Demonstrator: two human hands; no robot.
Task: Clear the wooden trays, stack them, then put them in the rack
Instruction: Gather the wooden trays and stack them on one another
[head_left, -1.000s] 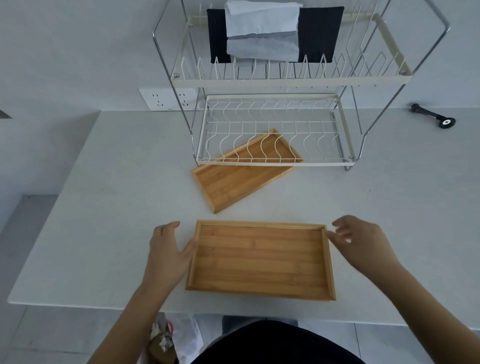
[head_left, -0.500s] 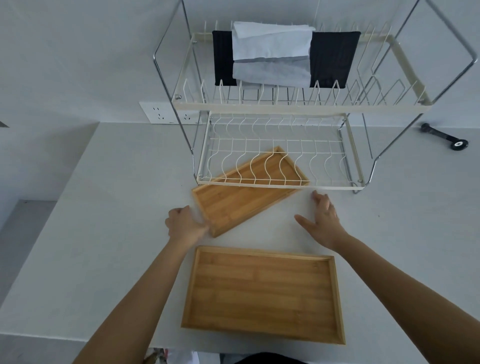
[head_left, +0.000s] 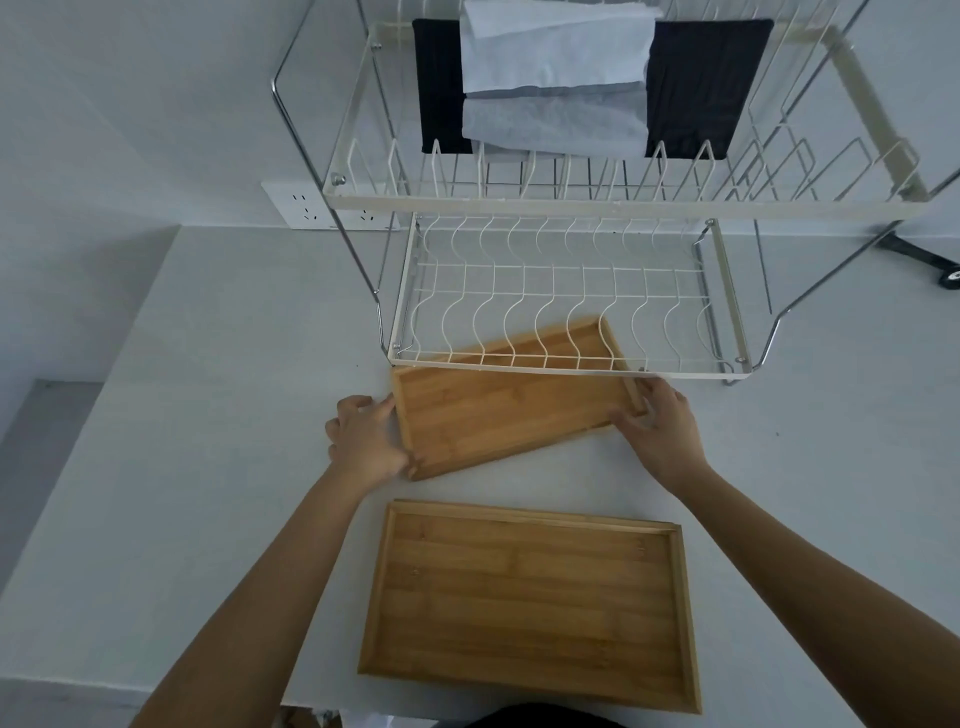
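Note:
Two empty wooden trays lie on the white table. The near tray (head_left: 524, 597) sits flat close to the front edge. The far tray (head_left: 498, 415) lies at an angle, its back part under the lower shelf of the white wire rack (head_left: 571, 364). My left hand (head_left: 363, 441) grips the far tray's left edge. My right hand (head_left: 660, 421) grips its right end, fingers curled over the rim.
The rack's upper shelf (head_left: 623, 205) holds a black cloth (head_left: 706, 88) and folded grey cloths (head_left: 556, 83). A wall socket (head_left: 311, 205) sits behind the rack's left leg. A black tool (head_left: 930, 260) lies at the far right.
Both hands left the near tray, reached forward and closed on the two ends of the far tray. The view moved in toward the rack.

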